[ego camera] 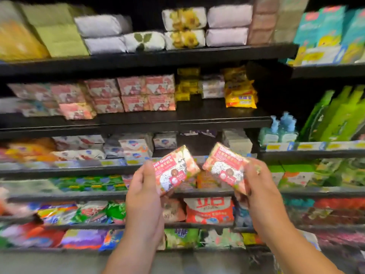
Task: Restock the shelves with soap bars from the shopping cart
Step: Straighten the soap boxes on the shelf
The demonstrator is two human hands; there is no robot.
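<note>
Shelving two soap bars.
The left hand (145, 186) is gripping the left bar (175, 169), the right hand (256, 184) the right bar (225, 167); matching boxes (146, 93) are sitting above the fingers, so lift both level.

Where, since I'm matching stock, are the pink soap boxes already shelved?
In the head view, the stacked pink soap boxes sit on the second shelf from the top, just left of the yellow boxes.

L hand (144, 187), R hand (257, 185): both up, fingers curled in grip
</note>
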